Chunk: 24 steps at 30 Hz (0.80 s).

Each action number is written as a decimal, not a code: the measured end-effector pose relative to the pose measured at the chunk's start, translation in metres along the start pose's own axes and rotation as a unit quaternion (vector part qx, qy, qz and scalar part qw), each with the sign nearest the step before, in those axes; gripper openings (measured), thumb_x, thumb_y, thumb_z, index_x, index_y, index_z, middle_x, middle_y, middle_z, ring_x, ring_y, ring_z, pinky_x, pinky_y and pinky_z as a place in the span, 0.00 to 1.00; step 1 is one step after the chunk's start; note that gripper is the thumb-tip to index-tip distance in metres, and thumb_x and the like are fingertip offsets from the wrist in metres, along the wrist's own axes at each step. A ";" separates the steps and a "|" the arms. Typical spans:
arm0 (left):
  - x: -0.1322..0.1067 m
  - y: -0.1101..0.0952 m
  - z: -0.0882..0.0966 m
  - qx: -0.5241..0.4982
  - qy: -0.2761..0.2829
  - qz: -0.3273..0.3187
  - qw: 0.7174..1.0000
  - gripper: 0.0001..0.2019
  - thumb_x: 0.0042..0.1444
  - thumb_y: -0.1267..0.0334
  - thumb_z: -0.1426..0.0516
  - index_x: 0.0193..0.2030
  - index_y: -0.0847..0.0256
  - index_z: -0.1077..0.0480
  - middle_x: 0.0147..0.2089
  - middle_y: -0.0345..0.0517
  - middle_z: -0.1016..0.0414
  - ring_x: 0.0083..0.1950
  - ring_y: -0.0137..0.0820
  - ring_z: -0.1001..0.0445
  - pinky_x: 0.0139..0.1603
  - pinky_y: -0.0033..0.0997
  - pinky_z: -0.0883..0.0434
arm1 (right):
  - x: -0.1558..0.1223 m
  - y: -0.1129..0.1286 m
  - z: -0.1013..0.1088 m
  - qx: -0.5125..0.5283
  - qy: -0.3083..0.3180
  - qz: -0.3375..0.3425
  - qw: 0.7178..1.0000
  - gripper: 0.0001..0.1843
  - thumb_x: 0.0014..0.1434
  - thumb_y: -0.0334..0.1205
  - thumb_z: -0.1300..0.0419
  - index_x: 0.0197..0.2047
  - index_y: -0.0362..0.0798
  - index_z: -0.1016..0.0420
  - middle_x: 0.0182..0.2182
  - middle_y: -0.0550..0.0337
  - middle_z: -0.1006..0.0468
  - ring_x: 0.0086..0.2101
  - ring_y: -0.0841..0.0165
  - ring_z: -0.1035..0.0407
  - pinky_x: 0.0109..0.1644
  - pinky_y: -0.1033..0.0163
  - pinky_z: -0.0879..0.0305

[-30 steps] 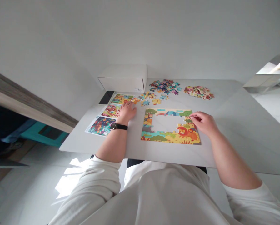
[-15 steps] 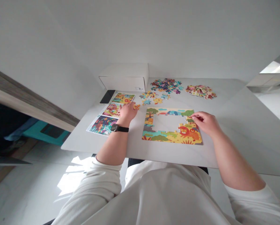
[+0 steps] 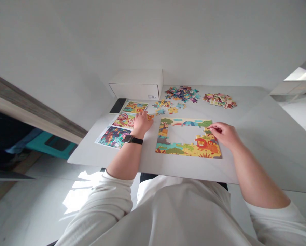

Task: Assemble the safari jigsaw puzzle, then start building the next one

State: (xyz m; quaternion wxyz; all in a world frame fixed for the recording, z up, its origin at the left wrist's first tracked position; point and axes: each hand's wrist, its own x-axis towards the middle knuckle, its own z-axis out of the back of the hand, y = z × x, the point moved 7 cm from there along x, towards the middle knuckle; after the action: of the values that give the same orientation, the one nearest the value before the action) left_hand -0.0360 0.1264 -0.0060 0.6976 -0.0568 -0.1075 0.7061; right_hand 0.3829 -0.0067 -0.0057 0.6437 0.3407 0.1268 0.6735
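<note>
A half-built animal jigsaw (image 3: 187,148) lies on the white table (image 3: 258,136), its frame joined and its centre bare. My right hand (image 3: 223,134) rests on the jigsaw's right side, fingers pinched on a piece at the inner edge. My left hand (image 3: 142,123), with a black watch on the wrist, sits just left of the jigsaw, fingers curled on an orange puzzle piece (image 3: 150,117). A few loose pieces (image 3: 168,106) lie just beyond the jigsaw.
Two heaps of puzzle pieces, one bluish (image 3: 181,93) and one reddish (image 3: 219,100), lie at the table's far side. A white box (image 3: 136,84) and a dark phone (image 3: 117,105) stand at the back left. Three picture cards (image 3: 122,120) lie left of my left hand.
My left hand has drawn the orange piece a little right and toward the jigsaw. My right hand has stayed where it was.
</note>
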 end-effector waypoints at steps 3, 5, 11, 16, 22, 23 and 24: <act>-0.001 -0.001 0.001 -0.012 -0.002 -0.021 1.000 0.32 0.63 0.57 0.39 0.74 0.58 0.34 0.72 0.63 0.27 0.72 0.58 0.29 0.71 0.58 0.30 | 0.000 0.001 0.001 0.001 0.000 -0.002 1.000 0.13 0.65 0.47 0.38 0.43 0.54 0.12 0.39 0.55 0.11 0.33 0.62 0.21 0.42 0.56 0.25; 0.000 0.002 0.002 -0.016 -0.009 -0.026 0.999 0.34 0.62 0.55 0.38 0.75 0.58 0.34 0.71 0.65 0.27 0.72 0.60 0.29 0.70 0.59 0.29 | 0.000 0.003 0.002 0.003 -0.002 -0.003 1.000 0.13 0.65 0.47 0.38 0.42 0.54 0.12 0.39 0.55 0.11 0.33 0.61 0.21 0.42 0.55 0.25; 0.007 0.009 -0.003 -0.035 -0.001 -0.037 0.999 0.40 0.61 0.55 0.36 0.78 0.60 0.40 0.63 0.61 0.18 0.66 0.56 0.22 0.66 0.52 0.26 | 0.000 0.005 0.002 0.005 -0.002 -0.001 1.000 0.13 0.64 0.47 0.38 0.42 0.54 0.13 0.39 0.55 0.10 0.34 0.61 0.20 0.42 0.55 0.25; 0.007 0.009 0.000 -0.039 -0.013 -0.056 0.998 0.40 0.60 0.57 0.36 0.79 0.59 0.40 0.70 0.63 0.24 0.65 0.54 0.21 0.64 0.48 0.25 | 0.000 0.002 0.000 0.005 0.006 0.002 1.000 0.13 0.65 0.47 0.38 0.43 0.54 0.13 0.38 0.56 0.11 0.32 0.62 0.21 0.40 0.56 0.26; 0.009 0.013 -0.001 -0.028 0.007 -0.045 0.999 0.39 0.60 0.57 0.36 0.77 0.62 0.39 0.61 0.61 0.18 0.61 0.53 0.19 0.61 0.47 0.24 | -0.001 0.002 0.001 0.009 0.004 0.004 1.000 0.13 0.65 0.47 0.38 0.43 0.53 0.13 0.38 0.56 0.11 0.32 0.62 0.22 0.39 0.57 0.27; 0.009 0.014 -0.001 -0.033 0.005 -0.046 0.998 0.39 0.59 0.58 0.36 0.77 0.62 0.39 0.60 0.60 0.18 0.61 0.53 0.19 0.61 0.46 0.23 | -0.001 0.003 0.001 0.010 0.003 0.005 1.000 0.13 0.65 0.47 0.38 0.43 0.53 0.13 0.38 0.56 0.11 0.32 0.63 0.22 0.39 0.57 0.27; 0.009 0.014 -0.001 -0.040 0.001 -0.049 0.998 0.40 0.59 0.58 0.35 0.77 0.61 0.40 0.59 0.59 0.18 0.60 0.52 0.19 0.60 0.46 0.23 | -0.001 0.003 0.001 0.010 0.003 0.005 1.000 0.13 0.65 0.48 0.38 0.43 0.53 0.13 0.38 0.56 0.11 0.31 0.63 0.22 0.39 0.57 0.27</act>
State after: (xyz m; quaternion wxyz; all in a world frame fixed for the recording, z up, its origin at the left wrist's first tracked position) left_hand -0.0495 0.1355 -0.0099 0.7289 -0.0796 -0.1374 0.6660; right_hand 0.3810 -0.0083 -0.0037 0.6367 0.3453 0.1339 0.6764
